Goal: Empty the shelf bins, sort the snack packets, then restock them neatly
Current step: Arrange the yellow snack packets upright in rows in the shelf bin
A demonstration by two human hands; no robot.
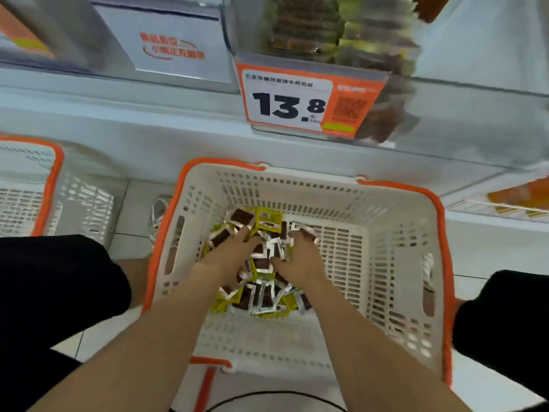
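Note:
A white basket with an orange rim (386,263) sits on the floor in front of the shelf. A heap of small snack packets (261,295), yellow-green and clear with brown contents, lies on its bottom. Both hands reach down into the heap. My left hand (228,254) grips packets on the left side of the pile, fingers curled into them. My right hand (300,260) curls around packets on the right side. Above, a clear shelf bin (332,37) holds more of the same packets, stacked upright behind a price tag (300,102) reading 13.8.
A second white and orange basket (35,185) stands on the floor at the left. A white box with orange print (166,46) sits on the shelf left of the bin. My knees in black frame the basket on both sides.

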